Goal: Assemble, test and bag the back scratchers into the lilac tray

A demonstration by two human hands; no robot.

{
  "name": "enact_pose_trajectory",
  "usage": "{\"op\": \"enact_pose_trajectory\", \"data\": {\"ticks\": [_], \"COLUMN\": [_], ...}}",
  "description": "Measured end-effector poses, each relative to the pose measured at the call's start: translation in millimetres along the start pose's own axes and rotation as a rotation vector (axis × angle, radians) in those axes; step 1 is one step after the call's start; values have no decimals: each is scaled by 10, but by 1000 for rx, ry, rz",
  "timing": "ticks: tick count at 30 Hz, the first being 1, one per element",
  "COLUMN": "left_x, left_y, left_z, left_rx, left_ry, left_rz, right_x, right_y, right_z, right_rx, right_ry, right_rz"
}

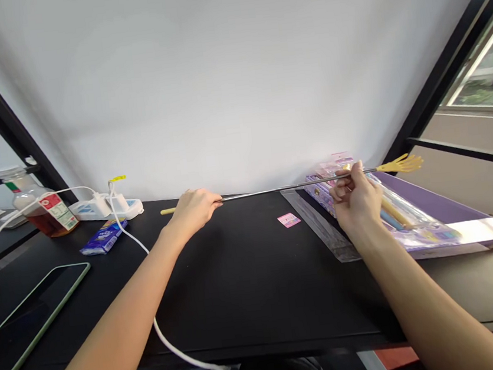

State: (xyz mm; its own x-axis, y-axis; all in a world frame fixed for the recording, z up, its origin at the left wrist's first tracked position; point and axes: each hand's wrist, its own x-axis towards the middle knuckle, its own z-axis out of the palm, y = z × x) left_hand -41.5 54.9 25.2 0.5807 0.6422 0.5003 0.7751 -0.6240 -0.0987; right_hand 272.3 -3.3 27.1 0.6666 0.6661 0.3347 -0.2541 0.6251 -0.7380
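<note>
A telescopic back scratcher [269, 192] stretches sideways above the black table, its thin metal rod drawn out long. My left hand [194, 208] is closed round it near the yellow handle, whose end pokes out to the left. Toward the other end, my right hand [358, 199] pinches the rod just short of the yellow claw-shaped head. Below and behind my right hand lies a purple box [434, 193] with plastic-wrapped items in it, partly hidden by the hand. A small pink card [288, 220] and a clear plastic wrapper [320, 224] rest on the table between my hands.
At the left are a bottle of dark liquid [49, 210], a white power strip [129, 209], a blue packet [103, 237] and a phone [31, 325]. A white cable [176, 347] runs across the table and over its front edge. A pale wall [226, 80] stands behind.
</note>
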Motion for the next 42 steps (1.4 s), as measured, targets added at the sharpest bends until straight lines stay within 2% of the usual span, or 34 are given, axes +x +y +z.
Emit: {"op": "enact_pose_trajectory", "data": {"ticks": [3, 6, 8, 12, 14, 20, 25, 28, 31, 33, 35, 36, 39, 42], "left_x": [36, 80, 88, 72, 70, 17, -17, 49, 82, 53, 3, -21, -50, -39], "left_y": [84, 293, 363, 270, 204, 95, 80, 238, 339, 285, 167, 110, 33, 75], "left_z": [28, 64, 86, 107, 109, 120, 164, 183, 180, 173, 168, 165, 151, 132], "left_rx": [26, 1, 4, 42, 65, 63, 4, -19, -66, -74, -52, -40, -59, -126], "left_ry": [46, 146, 167, 138, 120, 111, 152, 218, 282, 292, 277, 260, 199, 169], "left_rz": [40, 126, 155, 59, 11, 18, 145, 218, 219, 187, 142, 122, 109, 108], "right_x": [-74, -257, -323, -240, -161, 19, -10, -197, -323, -292, -192, -135, -17, 9], "right_y": [24, 78, 66, -85, -160, -238, -142, -30, -22, -104, -215, -265, -351, -362], "right_z": [19, 119, 159, 132, 100, -43, -56, 82, 183, 167, 96, 52, -52, -91], "right_rx": [4, -13, -44, -71, -68, 41, -26, -115, -162, -97, 26, 48, 63, 59], "right_ry": [-58, -220, -280, -115, -63, 35, 105, -9, -139, -64, 133, 188, 200, 189], "right_rz": [-6, 112, 137, -118, -191, -130, -251, -247, -195, -243, -310, -308, -268, -279]}}
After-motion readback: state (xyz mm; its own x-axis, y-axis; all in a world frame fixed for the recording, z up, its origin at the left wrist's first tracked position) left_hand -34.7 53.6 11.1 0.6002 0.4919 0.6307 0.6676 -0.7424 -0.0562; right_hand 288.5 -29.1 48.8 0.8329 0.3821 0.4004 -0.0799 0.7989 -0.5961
